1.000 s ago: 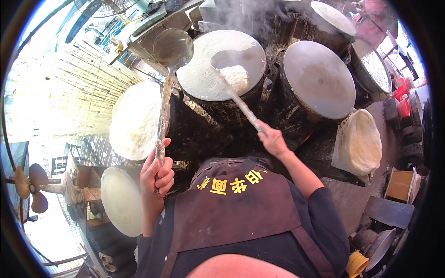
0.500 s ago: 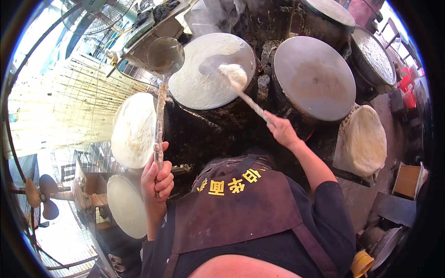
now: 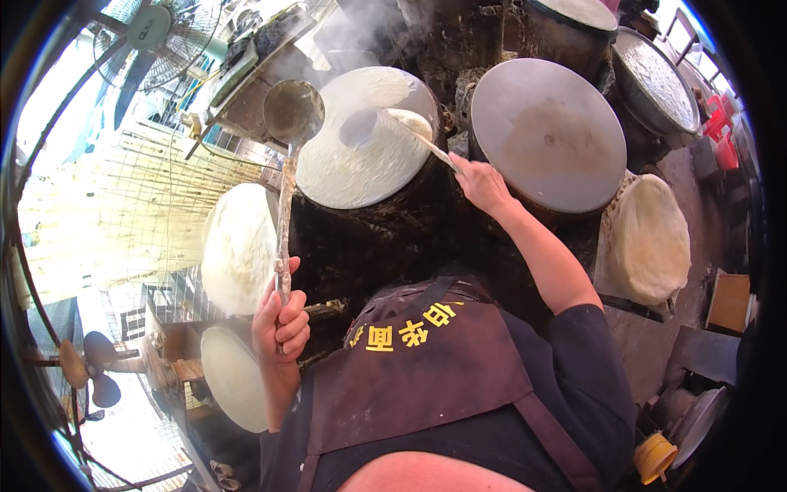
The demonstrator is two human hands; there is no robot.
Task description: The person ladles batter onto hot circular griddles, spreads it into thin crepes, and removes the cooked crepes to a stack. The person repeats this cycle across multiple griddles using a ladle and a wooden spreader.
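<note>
In the head view, a round grey metal griddle (image 3: 357, 129) coated with white batter sits at 12 o'clock near steam (image 3: 361, 25), the right hand (image 3: 484, 185) grasping a pale slender stick (image 3: 440, 154) over it. A narrow dark gap (image 3: 455, 107) parts its edge from a bare-topped grey disc (image 3: 549, 135) at 2 o'clock. At 11, a long-handled metal ladle (image 3: 293, 112), clenched in the left hand (image 3: 281, 321), stands before its left rim.

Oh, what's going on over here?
A person in a brown apron is working at a round griddle. The left hand holds a ladle by its long handle; the right hand grips a stick-handled tool with a pale doughy lump at its far end. White batter covers much of the griddle.
</note>
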